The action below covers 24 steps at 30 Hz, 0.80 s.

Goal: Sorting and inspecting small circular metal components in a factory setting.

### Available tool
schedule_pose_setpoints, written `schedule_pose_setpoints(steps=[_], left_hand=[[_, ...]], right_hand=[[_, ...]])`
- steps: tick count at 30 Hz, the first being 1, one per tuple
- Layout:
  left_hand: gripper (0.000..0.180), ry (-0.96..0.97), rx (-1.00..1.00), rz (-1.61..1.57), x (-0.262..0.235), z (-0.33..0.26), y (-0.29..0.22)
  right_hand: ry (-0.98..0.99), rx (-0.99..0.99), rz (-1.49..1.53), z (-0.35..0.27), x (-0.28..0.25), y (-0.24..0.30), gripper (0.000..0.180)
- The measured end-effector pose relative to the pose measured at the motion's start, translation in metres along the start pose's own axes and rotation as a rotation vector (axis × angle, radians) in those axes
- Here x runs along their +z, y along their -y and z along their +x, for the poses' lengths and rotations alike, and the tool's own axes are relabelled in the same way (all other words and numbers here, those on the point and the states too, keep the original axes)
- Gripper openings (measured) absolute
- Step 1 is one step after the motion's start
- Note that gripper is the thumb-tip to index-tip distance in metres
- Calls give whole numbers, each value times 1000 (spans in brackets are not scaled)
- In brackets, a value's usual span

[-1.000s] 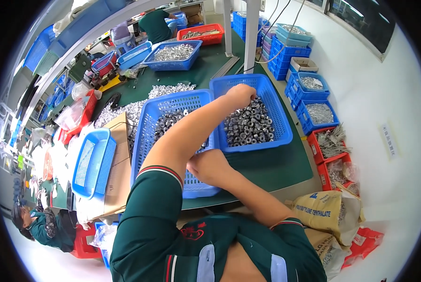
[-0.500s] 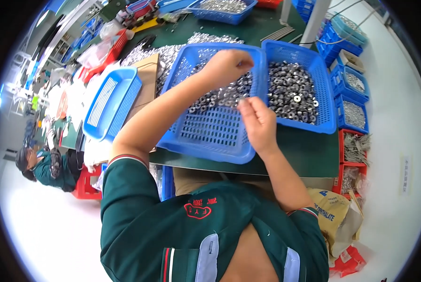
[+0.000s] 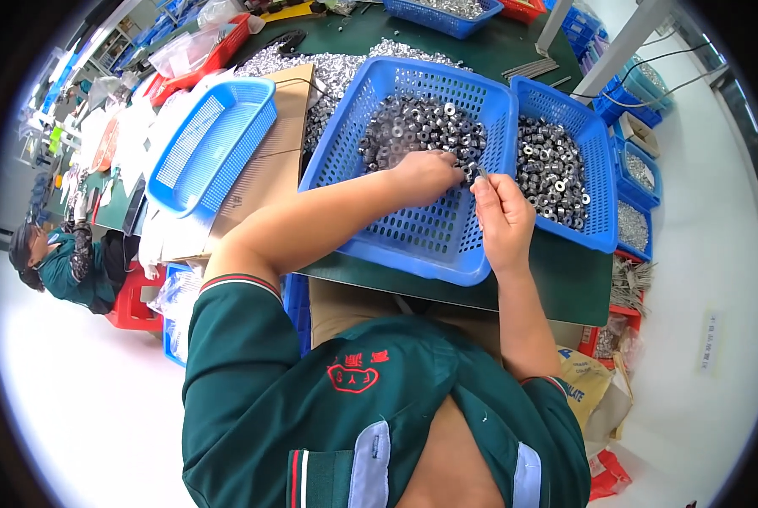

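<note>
A blue perforated basket [image 3: 436, 262] lies before me, with small dark metal rings [image 3: 421, 127] heaped in its far part and bare mesh at its near part. Over the near edge of that heap, my left hand [image 3: 428, 178] is closed, fingertips bent together; what they hold, if anything, cannot be made out. Close on its right, my right hand [image 3: 504, 222] pinches thumb and forefinger at the basket's right wall. Something small and greyish shows at its fingertips, too small to name. A second blue basket [image 3: 595, 235] with similar rings stands against the first one's right side.
An unfilled blue basket [image 3: 269, 108] rests on cardboard [image 3: 287, 144] at the left. Loose shiny metal parts [image 3: 336, 72] cover the green table [image 3: 556, 284] behind. Table posts [image 3: 624, 51] and stacked bins [image 3: 637, 229] stand at the right. Another person [image 3: 66, 262] sits far left.
My left hand has come down and nearer from above the basket's far part to beside my right hand. The whole view has shifted slightly. The right hand keeps its pinch.
</note>
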<state>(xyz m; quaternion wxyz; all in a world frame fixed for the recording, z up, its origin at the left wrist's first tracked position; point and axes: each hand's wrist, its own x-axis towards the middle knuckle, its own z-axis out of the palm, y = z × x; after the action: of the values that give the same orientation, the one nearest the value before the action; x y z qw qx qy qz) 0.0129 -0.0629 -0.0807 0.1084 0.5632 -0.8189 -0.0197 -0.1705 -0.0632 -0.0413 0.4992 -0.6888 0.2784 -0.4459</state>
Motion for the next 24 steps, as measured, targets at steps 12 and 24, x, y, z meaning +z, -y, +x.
schedule_pose_setpoints(steps=[12,24], left_hand=[[17,155,93,170,0,-13,-19],[25,-18,-314,-1438,-80,-10,12]], right_hand=[[-3,12,-60,2,0,0,16],[96,-3,-298,6,6,13,16]])
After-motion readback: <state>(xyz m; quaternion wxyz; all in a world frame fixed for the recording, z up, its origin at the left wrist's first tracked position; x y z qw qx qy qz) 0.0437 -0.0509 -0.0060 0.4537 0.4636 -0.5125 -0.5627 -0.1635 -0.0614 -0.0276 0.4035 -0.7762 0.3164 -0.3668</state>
